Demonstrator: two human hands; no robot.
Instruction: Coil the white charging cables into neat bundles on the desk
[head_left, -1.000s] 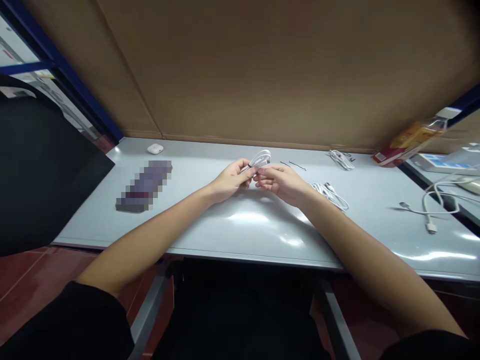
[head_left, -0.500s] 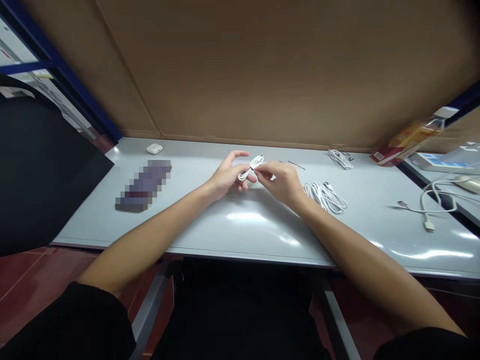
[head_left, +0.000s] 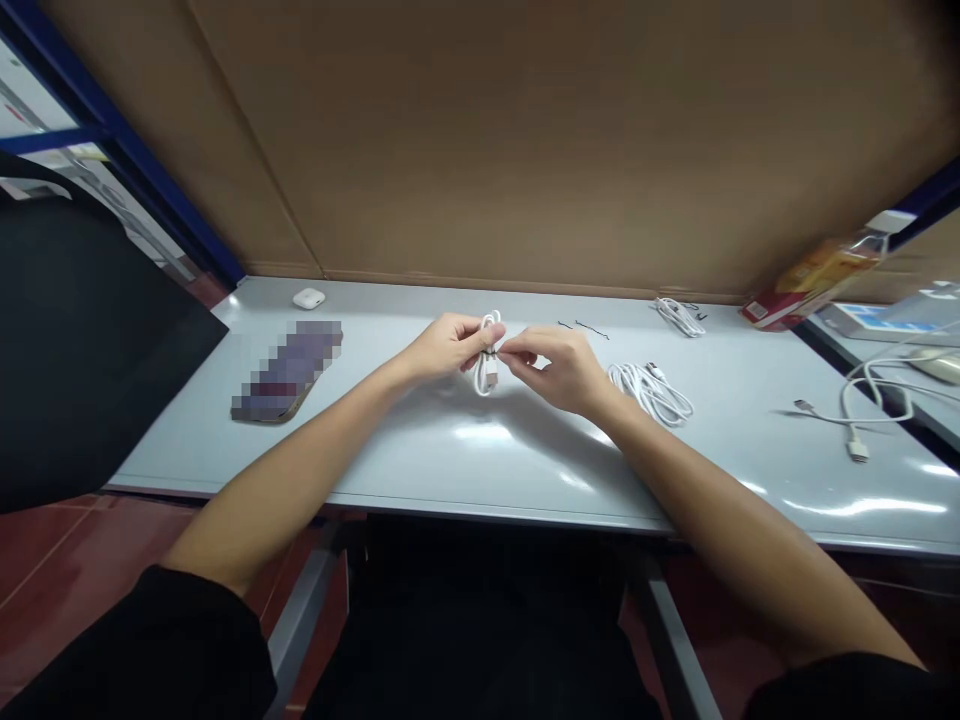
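We record, on the glossy grey table (head_left: 420, 450): left, a flat dark oblong object (head_left: 286, 370), small white rounded case (head_left: 308, 298) behind it; centre, a white looped cable bundle (head_left: 490, 380) between left hand (head_left: 444, 346) and right hand (head_left: 564, 370); right, a white coiled cable (head_left: 651, 393), smaller white cable coil (head_left: 679, 317) behind, before the brown cardboard panel (head_left: 525, 150).

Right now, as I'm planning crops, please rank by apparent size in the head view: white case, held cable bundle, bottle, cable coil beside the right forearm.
1. Bottle
2. Cable coil
3. Held cable bundle, partly covered by the left hand
4. White case
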